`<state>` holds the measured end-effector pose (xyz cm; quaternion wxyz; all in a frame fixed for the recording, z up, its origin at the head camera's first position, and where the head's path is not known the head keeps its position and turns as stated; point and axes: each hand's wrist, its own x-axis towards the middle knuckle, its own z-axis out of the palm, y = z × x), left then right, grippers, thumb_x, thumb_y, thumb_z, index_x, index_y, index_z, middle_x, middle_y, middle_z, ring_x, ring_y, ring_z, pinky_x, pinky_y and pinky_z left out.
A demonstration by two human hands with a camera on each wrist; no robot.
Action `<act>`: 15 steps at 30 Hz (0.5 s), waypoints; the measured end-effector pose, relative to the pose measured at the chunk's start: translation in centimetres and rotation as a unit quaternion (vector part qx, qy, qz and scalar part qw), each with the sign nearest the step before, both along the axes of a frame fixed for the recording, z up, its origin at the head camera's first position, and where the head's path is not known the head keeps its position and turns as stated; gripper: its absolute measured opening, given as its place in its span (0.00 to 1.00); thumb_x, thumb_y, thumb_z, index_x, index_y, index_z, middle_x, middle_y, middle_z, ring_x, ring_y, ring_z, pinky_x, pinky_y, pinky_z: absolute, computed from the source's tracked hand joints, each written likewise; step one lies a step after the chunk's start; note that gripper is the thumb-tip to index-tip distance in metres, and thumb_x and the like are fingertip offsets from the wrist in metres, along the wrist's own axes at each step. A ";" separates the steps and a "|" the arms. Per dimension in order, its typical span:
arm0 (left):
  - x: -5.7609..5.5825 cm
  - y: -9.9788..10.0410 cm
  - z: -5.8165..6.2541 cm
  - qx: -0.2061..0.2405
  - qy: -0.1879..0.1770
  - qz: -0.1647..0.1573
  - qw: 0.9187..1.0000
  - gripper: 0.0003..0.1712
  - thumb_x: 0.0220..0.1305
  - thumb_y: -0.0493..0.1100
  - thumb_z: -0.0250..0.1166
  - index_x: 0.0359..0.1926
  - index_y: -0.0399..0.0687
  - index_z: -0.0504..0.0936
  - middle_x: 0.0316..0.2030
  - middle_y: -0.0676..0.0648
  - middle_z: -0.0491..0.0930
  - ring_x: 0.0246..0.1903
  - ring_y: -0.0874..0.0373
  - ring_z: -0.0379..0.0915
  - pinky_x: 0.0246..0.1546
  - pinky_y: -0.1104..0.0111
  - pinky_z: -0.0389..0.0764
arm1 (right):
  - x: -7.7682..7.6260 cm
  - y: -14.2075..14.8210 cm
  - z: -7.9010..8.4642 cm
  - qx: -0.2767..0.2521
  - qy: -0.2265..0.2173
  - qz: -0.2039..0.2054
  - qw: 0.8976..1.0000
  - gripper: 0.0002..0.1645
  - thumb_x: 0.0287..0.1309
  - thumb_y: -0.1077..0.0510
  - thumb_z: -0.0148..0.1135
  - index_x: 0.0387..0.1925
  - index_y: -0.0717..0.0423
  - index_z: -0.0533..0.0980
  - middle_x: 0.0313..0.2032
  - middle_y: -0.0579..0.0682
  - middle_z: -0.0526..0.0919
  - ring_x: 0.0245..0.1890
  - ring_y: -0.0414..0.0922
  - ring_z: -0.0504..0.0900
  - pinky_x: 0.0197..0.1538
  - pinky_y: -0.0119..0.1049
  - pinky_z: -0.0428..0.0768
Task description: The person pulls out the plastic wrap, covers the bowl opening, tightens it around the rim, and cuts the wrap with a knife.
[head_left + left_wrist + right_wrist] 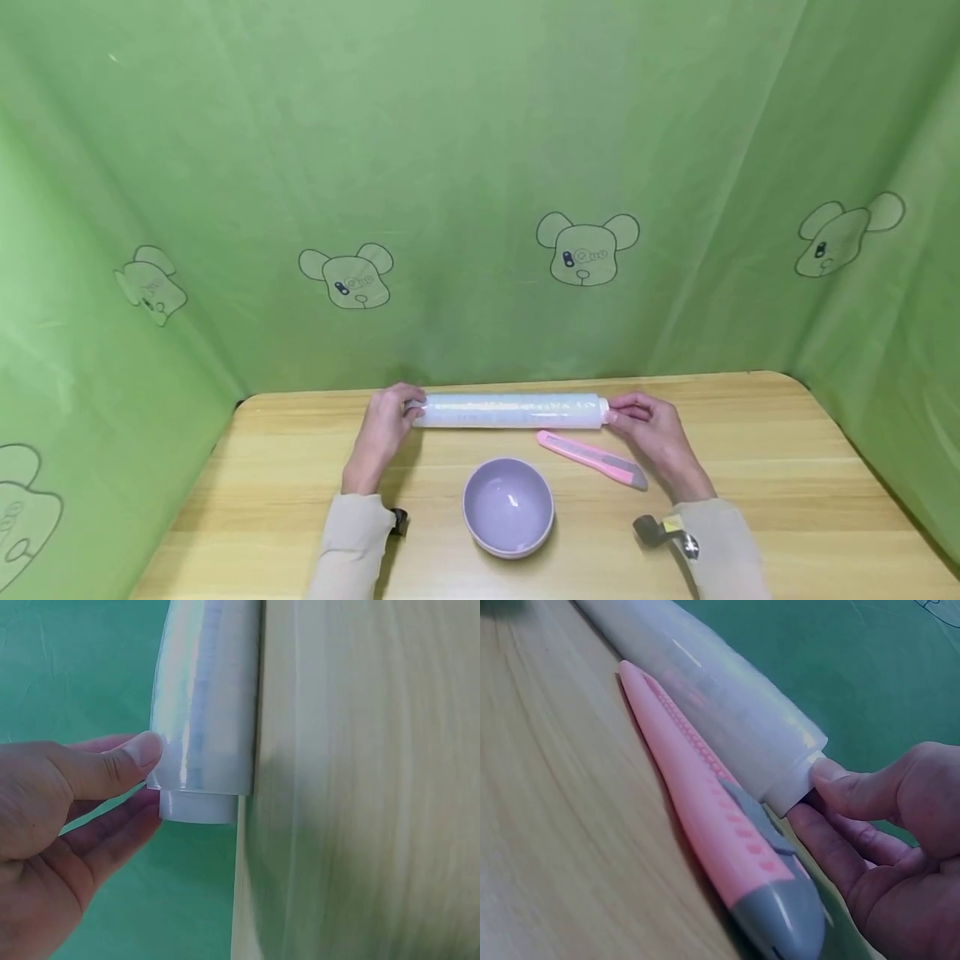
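Plastic film roll [510,412], long axis left-to-right.

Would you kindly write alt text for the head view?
The left hand and right hand hold a clear film roll by its ends near the far edge of a wooden table. Nearer the viewer are a pink cutter and purple bowl; green cloth hangs behind.

I'm working in what's looking like curtained-off recording booth: green cloth [465,125] hanging along far, left and right sides, hiding anything beyond; cartoon bear heads [587,260] repeating across it; wood-grain table [262,500] standing between; black wrist devices [651,532] showing beside my sleeves [723,542].
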<state>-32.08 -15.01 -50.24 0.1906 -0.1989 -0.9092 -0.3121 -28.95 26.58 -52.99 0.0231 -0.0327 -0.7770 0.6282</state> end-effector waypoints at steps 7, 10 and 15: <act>-0.1 -0.1 0.1 -0.015 0.037 -0.002 0.999 0.09 0.50 0.26 0.77 0.33 0.36 0.89 0.39 0.40 0.89 0.41 0.46 0.87 0.45 0.64 0.88 | -0.1 0.0 0.1 -0.002 0.007 -0.002 1.000 0.23 0.62 0.63 0.71 0.55 0.71 0.77 0.47 0.61 0.85 0.40 0.38 0.84 0.48 0.28 0.85; -0.1 0.0 0.0 -0.026 0.053 -0.008 0.998 0.09 0.49 0.24 0.77 0.32 0.36 0.89 0.39 0.40 0.89 0.40 0.46 0.87 0.44 0.64 0.88 | -0.1 0.1 0.1 0.011 0.006 -0.004 1.000 0.23 0.62 0.62 0.71 0.55 0.71 0.77 0.47 0.62 0.85 0.40 0.38 0.84 0.47 0.28 0.84; -0.3 0.1 -0.1 -0.033 0.068 -0.008 0.997 0.10 0.49 0.22 0.76 0.31 0.36 0.89 0.38 0.40 0.89 0.39 0.46 0.87 0.43 0.64 0.88 | -0.1 0.1 0.6 0.059 0.018 0.003 0.998 0.27 0.65 0.59 0.69 0.61 0.67 0.75 0.54 0.63 0.82 0.48 0.42 0.83 0.50 0.21 0.80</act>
